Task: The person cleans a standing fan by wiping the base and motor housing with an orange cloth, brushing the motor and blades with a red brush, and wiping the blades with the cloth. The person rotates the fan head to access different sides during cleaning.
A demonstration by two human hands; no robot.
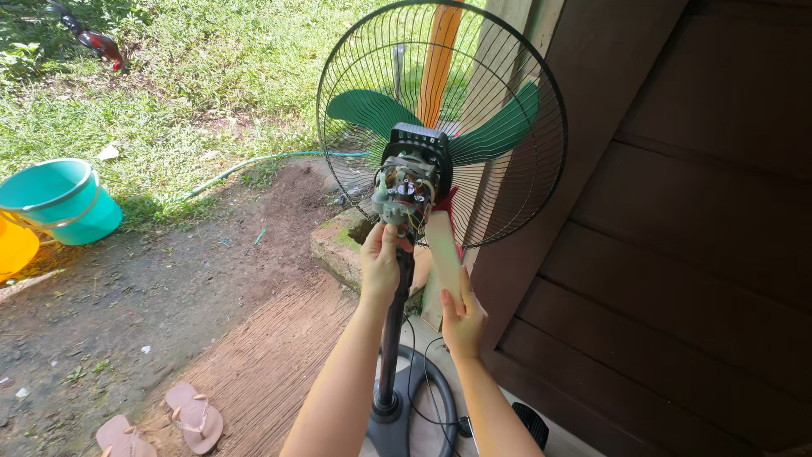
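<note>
My right hand (463, 315) pinches a pale flat tool (444, 254), my left hand (381, 264) wraps the stand fan (440, 127) neck beneath its exposed motor (406, 188); top-heavy, wiring fragile, I'd grip the pole (392, 338).

Left hand (380, 264): bare, no glove or ring seen.
Right hand (463, 318): bare, likewise.
Forearms: bare, no sleeves, beside the fan pole (392, 338).

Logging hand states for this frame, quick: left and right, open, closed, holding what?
Left hand: closed around the top of the fan pole, just under the exposed motor.
Right hand: closed on a flat pale brush.
</note>
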